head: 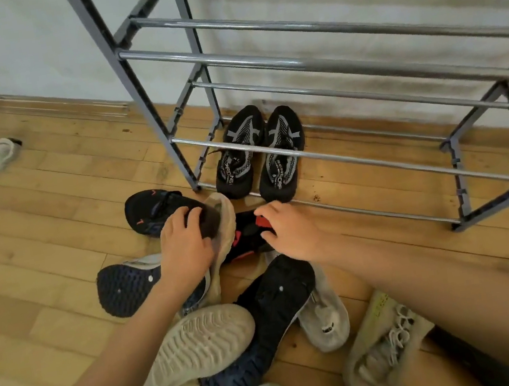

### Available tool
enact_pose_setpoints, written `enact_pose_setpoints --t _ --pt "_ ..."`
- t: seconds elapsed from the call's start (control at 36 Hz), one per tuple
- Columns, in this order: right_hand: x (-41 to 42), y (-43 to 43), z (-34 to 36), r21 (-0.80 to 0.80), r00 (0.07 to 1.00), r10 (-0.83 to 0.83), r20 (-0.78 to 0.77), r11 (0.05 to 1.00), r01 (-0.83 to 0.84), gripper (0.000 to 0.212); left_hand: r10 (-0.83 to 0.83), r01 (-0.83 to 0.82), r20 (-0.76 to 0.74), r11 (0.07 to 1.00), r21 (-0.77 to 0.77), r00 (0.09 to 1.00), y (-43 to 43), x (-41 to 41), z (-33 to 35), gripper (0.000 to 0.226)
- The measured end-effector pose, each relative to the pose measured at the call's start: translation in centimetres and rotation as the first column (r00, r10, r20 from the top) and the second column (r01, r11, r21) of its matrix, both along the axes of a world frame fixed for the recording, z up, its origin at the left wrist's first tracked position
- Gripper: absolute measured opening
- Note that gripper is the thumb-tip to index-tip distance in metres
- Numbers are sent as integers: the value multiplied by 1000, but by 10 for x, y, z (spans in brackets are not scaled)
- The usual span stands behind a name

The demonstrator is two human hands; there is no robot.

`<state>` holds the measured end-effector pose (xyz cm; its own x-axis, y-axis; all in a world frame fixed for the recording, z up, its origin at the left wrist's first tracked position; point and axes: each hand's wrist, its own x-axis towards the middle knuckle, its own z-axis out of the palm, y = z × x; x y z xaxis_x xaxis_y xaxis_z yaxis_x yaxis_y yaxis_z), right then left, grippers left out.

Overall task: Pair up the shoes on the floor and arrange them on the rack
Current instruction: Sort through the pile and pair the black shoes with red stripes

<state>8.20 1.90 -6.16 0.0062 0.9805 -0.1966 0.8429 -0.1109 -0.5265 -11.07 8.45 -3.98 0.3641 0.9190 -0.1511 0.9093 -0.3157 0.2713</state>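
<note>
A person sorts a floor pile at the rack's (319, 62) foot, one black pair (258, 153) already set on its bottom rails at 12 o'clock. The left hand (184, 244), fingers clamped on a beige shoe (222, 221), should lift it clear; the right hand (289, 229), fingers apart, reaches for the black-and-red shoe (247, 237).

Left hand (184, 244) on a beige shoe (223, 227) — right hand (292, 228) over the pile, black pair (257, 155) under the rack (325, 61).

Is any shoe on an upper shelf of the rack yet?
No, the upper bars of the rack are bare; only the black pair sits at its bottom level.
</note>
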Motion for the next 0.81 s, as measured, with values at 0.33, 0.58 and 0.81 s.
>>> enact_pose_setpoints --t 0.33,0.58,0.81 --pt "-71 76 2 -117 987 161 3 980 -160 71 -26 16 -62 987 -160 998 -9 -41 -17 60" --pt "-90 76 -3 -29 974 124 189 992 -121 50 -202 106 -218 917 -385 955 -5 -46 -8 92" --pt "-65 50 22 151 978 139 158 975 -163 49 -61 60 -7 991 -121 998 -9 -50 25 72"
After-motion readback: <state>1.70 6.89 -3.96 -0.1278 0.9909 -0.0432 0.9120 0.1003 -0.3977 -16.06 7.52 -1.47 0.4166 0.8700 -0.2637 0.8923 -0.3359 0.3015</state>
